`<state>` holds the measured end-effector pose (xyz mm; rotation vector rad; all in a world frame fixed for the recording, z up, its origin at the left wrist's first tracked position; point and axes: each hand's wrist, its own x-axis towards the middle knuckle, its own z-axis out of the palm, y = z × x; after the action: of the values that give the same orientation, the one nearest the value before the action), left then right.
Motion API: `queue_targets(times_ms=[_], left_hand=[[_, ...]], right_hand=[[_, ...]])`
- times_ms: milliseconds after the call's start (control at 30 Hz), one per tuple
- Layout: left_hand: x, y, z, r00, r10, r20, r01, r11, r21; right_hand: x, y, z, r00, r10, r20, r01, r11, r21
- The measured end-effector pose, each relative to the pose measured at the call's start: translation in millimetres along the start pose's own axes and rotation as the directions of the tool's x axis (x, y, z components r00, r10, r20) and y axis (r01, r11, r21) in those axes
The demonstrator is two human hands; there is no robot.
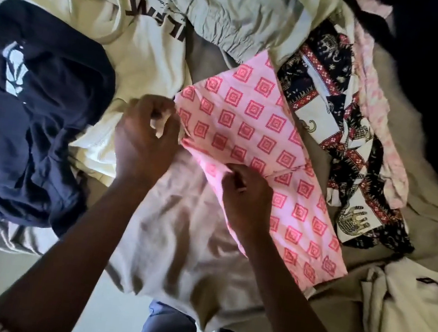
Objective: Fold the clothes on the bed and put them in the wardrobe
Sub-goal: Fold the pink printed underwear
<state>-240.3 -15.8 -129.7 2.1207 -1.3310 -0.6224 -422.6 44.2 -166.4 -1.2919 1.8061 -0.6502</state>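
Note:
A pink garment with a red diamond print (pixel 266 144) lies stretched across the middle of the bed. My left hand (pixel 146 133) pinches its near-left corner with curled fingers. My right hand (pixel 244 194) pinches the same garment's near edge a little further right. Under both hands lies a plain white garment (pixel 187 245) that hangs over the bed's front edge.
A navy garment (pixel 37 112) is heaped at the left. A cream sweatshirt with dark letters (pixel 152 32) and pale crumpled trousers (pixel 234 7) lie at the back. An elephant-print cloth (pixel 333 103) lies right of the pink one, and a folded white garment (pixel 415 320) sits at the near right.

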Motion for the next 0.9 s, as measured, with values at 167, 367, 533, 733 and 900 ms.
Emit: queue_targets(times_ms=[167, 367, 533, 733, 900], left_hand=[[51, 10, 30, 0.928, -0.087, 0.361, -0.038, 0.945, 0.325], [81, 29, 35, 0.901, -0.025, 0.433, -0.186, 0.880, 0.437], [72, 45, 34, 0.826, -0.126, 0.550, 0.144, 0.989, 0.010], [-5, 78, 26, 0.564, 0.073, 0.823, 0.346, 0.884, -0.315], [-99, 85, 49, 0.449, 0.270, 0.852, -0.021, 0.956, -0.292]], right_hand=[[13, 26, -16, 0.993, 0.103, -0.056, -0.107, 0.991, -0.084], [19, 28, -17, 0.976, 0.212, -0.056, -0.217, 0.971, -0.101], [19, 25, -20, 0.968, 0.245, -0.047, -0.250, 0.956, -0.154], [18, 33, -35, 0.876, 0.473, 0.093, -0.483, 0.859, 0.170], [-15, 60, -105, 0.649, 0.532, 0.544, -0.659, 0.036, 0.751]])
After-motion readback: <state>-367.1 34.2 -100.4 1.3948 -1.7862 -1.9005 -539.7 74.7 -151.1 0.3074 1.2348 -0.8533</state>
